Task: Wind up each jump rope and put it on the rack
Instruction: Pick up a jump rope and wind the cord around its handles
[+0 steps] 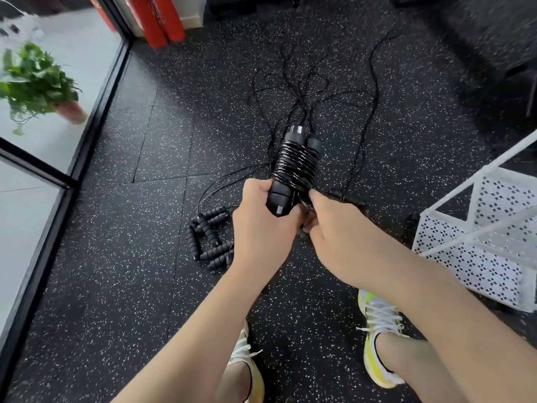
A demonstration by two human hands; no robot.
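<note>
head view, looking down at a black speckled rubber floor (116,271). the left hand (261,228) grips the lower end of a wound jump rope (293,167), its black cord coiled tight around the two handles held side by side. the right hand (334,237) sits just beside it, fingers curled and pinching the cord at the bundle's lower right. loose ropes (313,88) trail across the floor beyond, with ridged foam handles (207,237) lying left of the hands. a white perforated rack (488,234) stands at right. yellow-white sneakers (380,330) below.
</note>
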